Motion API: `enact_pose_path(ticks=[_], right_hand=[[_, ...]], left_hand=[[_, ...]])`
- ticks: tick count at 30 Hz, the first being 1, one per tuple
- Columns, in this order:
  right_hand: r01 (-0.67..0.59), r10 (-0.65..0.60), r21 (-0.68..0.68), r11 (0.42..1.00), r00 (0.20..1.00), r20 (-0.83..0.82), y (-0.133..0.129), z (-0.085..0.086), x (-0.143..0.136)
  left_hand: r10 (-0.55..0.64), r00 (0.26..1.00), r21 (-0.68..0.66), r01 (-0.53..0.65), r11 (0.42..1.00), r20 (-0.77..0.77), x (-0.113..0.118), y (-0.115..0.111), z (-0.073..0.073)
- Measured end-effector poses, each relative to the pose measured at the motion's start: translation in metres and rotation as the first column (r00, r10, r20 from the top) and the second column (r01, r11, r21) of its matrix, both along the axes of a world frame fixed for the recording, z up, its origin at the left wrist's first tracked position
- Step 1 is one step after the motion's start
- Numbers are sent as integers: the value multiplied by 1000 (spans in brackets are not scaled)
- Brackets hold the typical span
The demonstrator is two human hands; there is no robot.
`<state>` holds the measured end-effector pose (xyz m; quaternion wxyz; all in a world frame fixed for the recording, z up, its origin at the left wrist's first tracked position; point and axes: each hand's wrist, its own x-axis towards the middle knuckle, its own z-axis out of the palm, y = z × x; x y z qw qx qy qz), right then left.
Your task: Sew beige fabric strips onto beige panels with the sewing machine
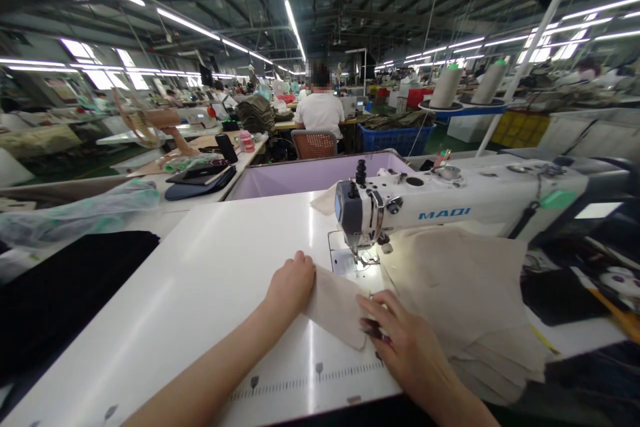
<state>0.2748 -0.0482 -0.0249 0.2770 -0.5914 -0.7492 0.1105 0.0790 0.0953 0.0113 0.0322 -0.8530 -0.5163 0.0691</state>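
Note:
A small beige fabric piece (336, 307) lies on the white table in front of the sewing machine (360, 213). My left hand (295, 280) is closed on its upper left corner, left of the needle plate. At the piece's right edge is my right hand (395, 337), fingers curled round a small dark tool (374, 329), probably thread snips; its fingertips touch the fabric. The lit needle area stands just beyond both hands. Larger beige fabric (450, 280) spreads to the right, partly under the machine arm.
Black cloth (75, 293) covers the left side of the table (215, 267). A lilac bin (300, 177) is behind it. Thread cones (445, 88) stand at the back right. A person in a white shirt (320, 112) sits ahead, facing away.

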Motion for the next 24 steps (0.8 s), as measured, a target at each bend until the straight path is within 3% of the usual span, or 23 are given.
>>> enact_pose_path(ticks=[4, 7, 9, 11, 13, 18, 24], right_hand=[[-14, 41, -143, 990, 981, 189, -8, 3, -13], [29, 18, -187, 982, 969, 246, -7, 5, -15], [28, 17, -181, 983, 971, 239, -6, 6, -13], [19, 21, -175, 984, 975, 220, -4, 5, -10], [14, 21, -175, 984, 980, 200, -2, 4, -6], [37, -3, -205, 978, 987, 164, 3, 3, 2], [54, -22, -177, 983, 984, 175, 18, 6, 1]], left_hand=[[82, 995, -2, -82, 997, -50, -5, -12, 2], [51, 997, 12, -51, 999, -50, 0, -21, 9], [-135, 991, 20, 134, 991, 16, 8, -29, 10], [-397, 909, 38, 395, 918, 131, 18, -37, 5], [-540, 813, 71, 538, 840, 219, 27, -42, -4], [-517, 814, 88, 513, 854, 267, 33, -42, -21], [-486, 825, 73, 487, 870, 287, 29, -25, -17]])
